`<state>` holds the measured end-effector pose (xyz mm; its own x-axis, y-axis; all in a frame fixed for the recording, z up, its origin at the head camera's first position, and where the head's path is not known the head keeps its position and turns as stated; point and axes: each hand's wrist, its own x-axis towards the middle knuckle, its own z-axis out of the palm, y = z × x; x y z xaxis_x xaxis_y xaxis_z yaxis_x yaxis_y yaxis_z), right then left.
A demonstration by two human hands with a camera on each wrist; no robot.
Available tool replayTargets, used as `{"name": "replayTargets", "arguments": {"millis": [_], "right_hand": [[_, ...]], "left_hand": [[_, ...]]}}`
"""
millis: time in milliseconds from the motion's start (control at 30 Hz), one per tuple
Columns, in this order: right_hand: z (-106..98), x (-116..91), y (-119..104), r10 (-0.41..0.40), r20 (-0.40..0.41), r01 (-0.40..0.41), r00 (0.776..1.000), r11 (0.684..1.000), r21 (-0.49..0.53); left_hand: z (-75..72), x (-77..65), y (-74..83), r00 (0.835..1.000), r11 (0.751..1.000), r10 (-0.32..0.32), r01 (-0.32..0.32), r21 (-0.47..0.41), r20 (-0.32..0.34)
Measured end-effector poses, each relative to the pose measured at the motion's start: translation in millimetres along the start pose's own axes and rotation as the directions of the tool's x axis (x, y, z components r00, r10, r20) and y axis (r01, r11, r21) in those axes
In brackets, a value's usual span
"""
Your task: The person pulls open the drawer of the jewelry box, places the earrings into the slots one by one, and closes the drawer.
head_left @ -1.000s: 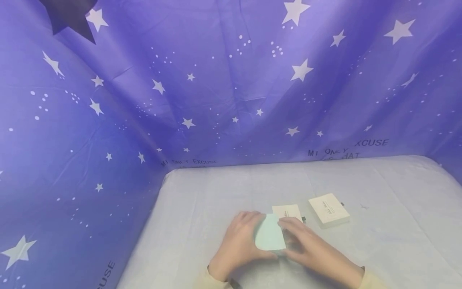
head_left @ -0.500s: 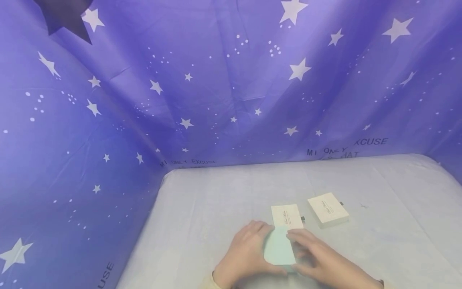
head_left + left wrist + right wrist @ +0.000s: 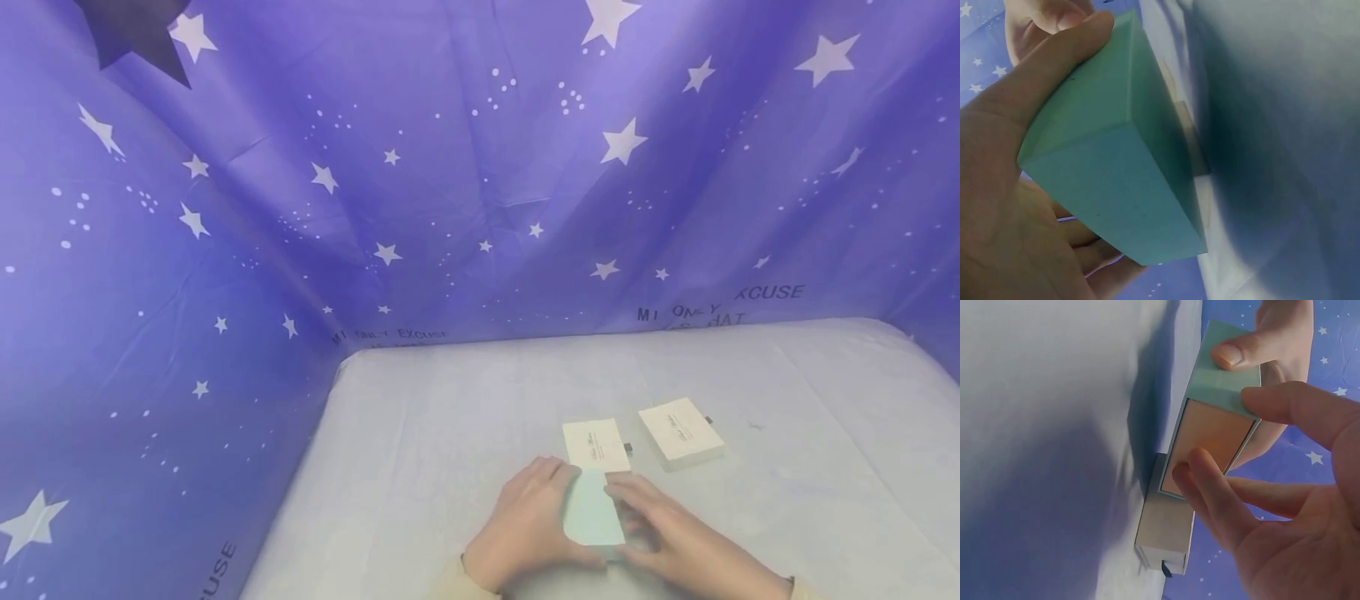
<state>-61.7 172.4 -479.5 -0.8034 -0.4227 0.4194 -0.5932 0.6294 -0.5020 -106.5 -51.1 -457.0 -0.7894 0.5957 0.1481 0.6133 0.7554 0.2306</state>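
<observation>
Pale green all over save for a peach panel point(image 3: 1210, 434) at its right end, the box point(image 3: 594, 510) is held between two hands, tilted just above the near middle of the cloth point(image 3: 450, 417). The left hand point(image 3: 528, 525) grips its left part, thumb along the near side. The right hand point(image 3: 671, 529) pinches the right end, thumb on the near side and two fingertips against the panel; in the head view these fingers partly hide that end. Just beyond lies a white box point(image 3: 596, 444), its near edge covered by the green one; whether they touch is hard to tell. Farther right, well apart from the hands, lies another white box point(image 3: 681, 433). Both carry writing too small to read and a dark tab on the right. The sleeves are cut off at the bottom. The grey-white cloth is lightly creased; beyond hangs a purple-blue curtain point(image 3: 450, 192) with white stars, partly blurred lettering and a dark star point(image 3: 142, 33) cropped at the top.
</observation>
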Motion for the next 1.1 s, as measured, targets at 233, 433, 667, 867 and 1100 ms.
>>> {"name": "replayTargets", "arguments": {"millis": [233,433,667,867,1100], "right_hand": [[3,3,3,0.000,-0.019,0.000,1.000,1.000,0.002],[3,3,3,0.069,0.032,-0.067,0.997,0.997,-0.049],[3,2,5,0.093,0.062,-0.090,0.994,0.994,-0.056],[-2,4,7,0.103,0.139,-0.120,0.985,0.986,0.117],[-5,11,16,0.187,0.220,-0.251,0.957,0.914,0.318]], "left_hand": [[7.2,5.8,-0.9,1.000,1.000,-0.020,0.020,-0.007,0.022],[15.4,6.6,-0.7,0.999,1.000,-0.018,0.018,-0.010,0.044],[15.7,5.8,-0.2,0.999,1.000,0.007,-0.007,0.007,0.038],[16.8,5.6,0.4,0.997,0.999,0.004,-0.008,0.049,0.080],[20.3,4.0,-0.4,0.998,0.993,0.044,-0.049,0.107,0.048]]}}
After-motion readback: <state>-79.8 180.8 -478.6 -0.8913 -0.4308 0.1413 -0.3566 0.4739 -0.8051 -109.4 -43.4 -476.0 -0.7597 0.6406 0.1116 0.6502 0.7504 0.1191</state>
